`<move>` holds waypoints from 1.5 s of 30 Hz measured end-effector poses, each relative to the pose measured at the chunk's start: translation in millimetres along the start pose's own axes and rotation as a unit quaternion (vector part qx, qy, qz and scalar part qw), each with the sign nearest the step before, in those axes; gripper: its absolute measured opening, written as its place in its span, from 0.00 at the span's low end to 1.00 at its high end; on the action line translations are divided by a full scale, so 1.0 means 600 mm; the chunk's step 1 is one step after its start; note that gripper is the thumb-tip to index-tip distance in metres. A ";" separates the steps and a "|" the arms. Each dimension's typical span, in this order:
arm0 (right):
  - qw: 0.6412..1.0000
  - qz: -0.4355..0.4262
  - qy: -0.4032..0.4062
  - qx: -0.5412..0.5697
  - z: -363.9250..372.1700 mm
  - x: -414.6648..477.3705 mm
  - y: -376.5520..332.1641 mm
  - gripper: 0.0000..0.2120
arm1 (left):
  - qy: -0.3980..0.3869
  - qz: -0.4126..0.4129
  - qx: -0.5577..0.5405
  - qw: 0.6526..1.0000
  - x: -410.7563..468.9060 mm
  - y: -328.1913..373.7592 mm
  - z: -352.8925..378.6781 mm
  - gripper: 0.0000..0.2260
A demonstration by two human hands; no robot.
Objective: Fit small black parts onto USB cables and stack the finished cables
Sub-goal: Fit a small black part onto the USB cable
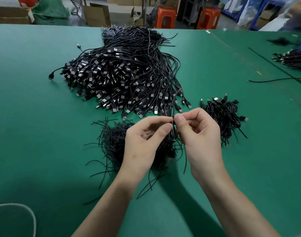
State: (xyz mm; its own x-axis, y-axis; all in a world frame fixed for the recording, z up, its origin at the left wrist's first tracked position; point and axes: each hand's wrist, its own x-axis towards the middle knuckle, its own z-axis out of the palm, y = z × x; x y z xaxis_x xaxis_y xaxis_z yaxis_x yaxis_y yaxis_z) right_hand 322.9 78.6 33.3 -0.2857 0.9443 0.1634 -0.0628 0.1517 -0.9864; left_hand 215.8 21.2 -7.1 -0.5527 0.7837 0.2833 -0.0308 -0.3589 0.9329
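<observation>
Landmark: the large heap of USB cables (122, 74), mid green table (35, 117), plugs fanned toward the person.

- Far below and left of the heap, at the near table edge: a white cord (26, 209), lying in a curve.
- Just below the heap's near rim, left side: a loose pile of thin black strips (110, 142), ends sticking out all round.
- Left hand (142, 144): over the right part of that pile, below the heap. Thumb and forefinger pinch a looped black cable (172, 134); other fingers loosely curled.
- The cable is held up between both hands, just off the heap's near rim. Loops show above and below the pinch, and thin tails hang toward the table.
- Right hand (201, 139): thumb and forefinger closed on the same cable from the other side, tips nearly meeting the left hand's.
- Right of the heap's near corner: a small stack of bundled cables (223, 117), just beyond the right hand.
- Farther right of the heap: one loose cable (274, 80), then another cable pile (293, 59) at the edge of view.
</observation>
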 end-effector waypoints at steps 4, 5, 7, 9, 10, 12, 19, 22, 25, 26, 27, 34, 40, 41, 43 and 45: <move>0.999 0.028 0.001 0.016 -0.005 0.000 0.005 0.08 | 0.016 -0.008 0.024 1.000 0.002 0.001 0.002 0.23; 0.999 0.036 -0.003 0.025 -0.006 0.000 0.005 0.07 | 0.016 0.011 0.058 0.998 0.001 0.001 0.002 0.24; 0.995 0.067 -0.015 0.069 -0.005 0.001 0.004 0.06 | 0.007 0.081 0.139 0.987 -0.001 0.003 -0.001 0.21; 0.987 0.108 -0.021 0.119 -0.003 0.001 0.003 0.07 | 0.004 0.159 0.214 0.964 -0.002 0.003 -0.004 0.17; 0.983 0.123 -0.019 0.134 -0.003 0.002 0.003 0.07 | 0.010 0.185 0.240 0.953 -0.003 0.002 -0.004 0.15; 0.979 0.138 -0.015 0.149 -0.004 0.003 0.003 0.06 | 0.023 0.203 0.259 0.944 -0.006 0.001 -0.003 0.11; 0.989 0.105 -0.001 0.108 -0.008 0.002 -0.002 0.06 | 0.022 0.094 0.179 0.979 -0.012 0.010 0.001 0.06; 0.994 0.080 0.000 0.081 -0.008 0.001 -0.006 0.06 | 0.015 0.014 0.099 0.995 -0.006 0.007 0.004 0.06; 0.992 0.075 -0.009 0.096 -0.003 -0.001 -0.009 0.06 | 0.019 -0.032 -0.003 0.999 0.003 0.007 0.000 0.18; 0.990 0.084 -0.014 0.113 0.000 -0.003 -0.008 0.06 | 0.018 -0.033 -0.014 0.999 0.005 0.005 -0.001 0.21; 0.986 0.099 -0.018 0.131 0.003 -0.005 -0.007 0.05 | 0.015 -0.030 -0.015 0.999 0.007 0.005 -0.002 0.22; 0.951 0.216 -0.023 0.219 0.004 -0.005 0.001 0.05 | -0.040 0.012 0.128 0.991 0.006 0.005 -0.010 0.19; 0.929 0.253 -0.020 0.269 0.003 -0.006 -0.001 0.05 | -0.040 0.075 0.162 0.983 0.006 0.010 -0.014 0.18; 0.928 0.254 -0.016 0.272 0.003 -0.006 -0.001 0.06 | -0.041 0.094 0.168 0.981 0.006 0.009 -0.014 0.17; 0.935 0.241 -0.013 0.260 0.001 -0.007 -0.003 0.05 | -0.038 0.124 0.169 0.977 0.006 0.007 -0.012 0.16; 0.949 0.218 -0.014 0.227 0.001 -0.008 -0.006 0.04 | -0.034 0.120 0.158 0.979 0.006 0.004 -0.012 0.15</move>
State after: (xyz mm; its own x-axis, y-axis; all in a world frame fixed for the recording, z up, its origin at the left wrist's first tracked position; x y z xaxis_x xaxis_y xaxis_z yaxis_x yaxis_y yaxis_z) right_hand 323.9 73.5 36.3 -0.4034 0.8794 -0.2527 -0.3360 -0.3992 -0.8531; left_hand 207.6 19.4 -5.3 -0.4555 0.7313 0.5076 0.3590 -0.3708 0.8565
